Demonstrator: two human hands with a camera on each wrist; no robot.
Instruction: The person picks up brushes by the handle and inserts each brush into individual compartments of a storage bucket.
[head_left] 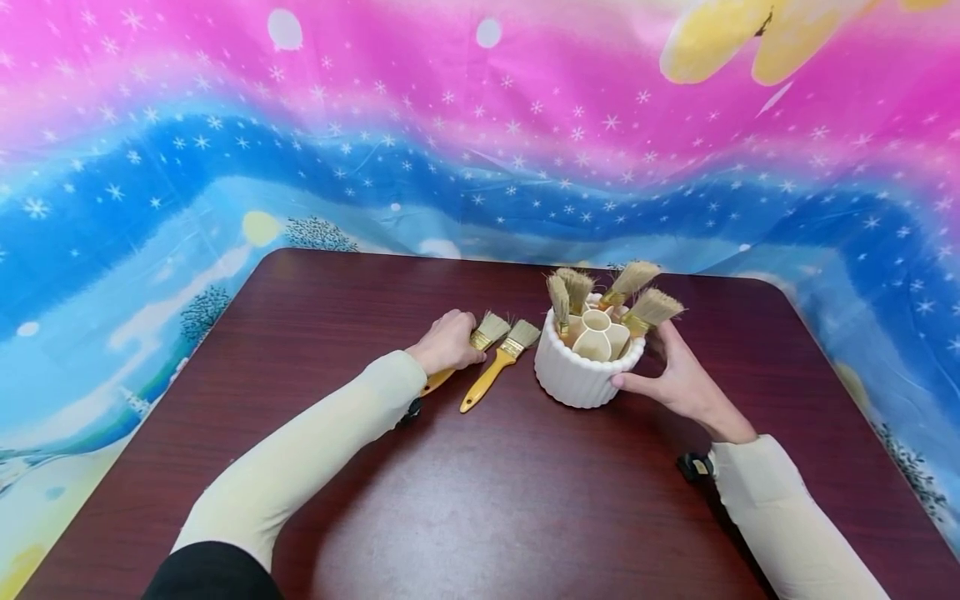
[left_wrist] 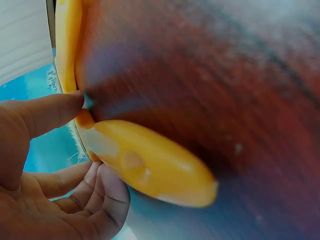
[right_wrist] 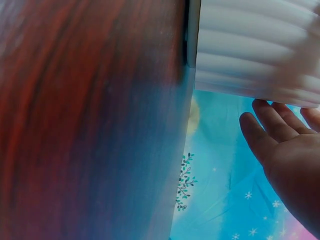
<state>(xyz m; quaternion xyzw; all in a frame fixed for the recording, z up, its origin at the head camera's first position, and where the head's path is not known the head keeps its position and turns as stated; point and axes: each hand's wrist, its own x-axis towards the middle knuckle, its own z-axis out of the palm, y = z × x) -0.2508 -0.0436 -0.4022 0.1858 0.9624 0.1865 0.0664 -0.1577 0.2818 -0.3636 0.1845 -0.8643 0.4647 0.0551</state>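
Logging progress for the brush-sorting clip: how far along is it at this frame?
Done: four brushes stand bristles-up in the white ribbed holder. In hand: the left hand grips a yellow-handled brush lying on the table, while the right hand rests against the holder's side. Left: that brush plus a second loose brush beside it.

a: what's my left hand (head_left: 448,342) on?

b: it's curled over a yellow-handled brush (head_left: 471,350) lying on the dark red counter (head_left: 480,500). a second brush (head_left: 501,364) lies just beside it, untouched.

a: and my right hand (head_left: 678,375)?

b: its fingers rest against the far right side of the white ribbed holder (head_left: 581,375). four brushes (head_left: 637,292) stand in it, bristles up. a starry pink and blue cloth (head_left: 480,150) hangs behind the counter.
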